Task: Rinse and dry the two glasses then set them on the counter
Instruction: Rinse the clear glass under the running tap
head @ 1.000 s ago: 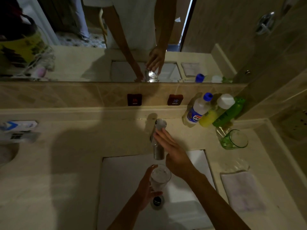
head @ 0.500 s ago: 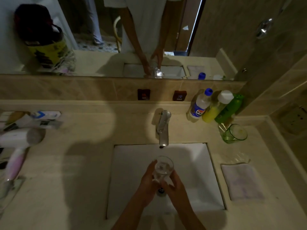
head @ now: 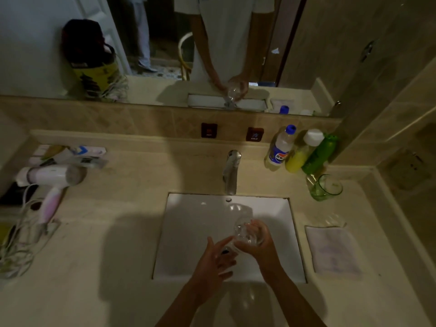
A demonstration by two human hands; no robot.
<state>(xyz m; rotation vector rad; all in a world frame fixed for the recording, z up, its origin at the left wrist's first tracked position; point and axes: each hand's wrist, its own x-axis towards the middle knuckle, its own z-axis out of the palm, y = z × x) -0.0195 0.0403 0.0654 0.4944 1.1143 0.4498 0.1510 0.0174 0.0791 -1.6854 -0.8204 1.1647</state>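
Gripping clear glass (head: 245,232) over sink (head: 188,232), right hand (head: 259,244).

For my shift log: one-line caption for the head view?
Right hand grips a clear glass over the white sink; left hand open beside it.

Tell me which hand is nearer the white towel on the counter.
Right. The right hand holds the clear glass over the sink, on the side toward the towel. The left hand is farther away, beyond the glass.
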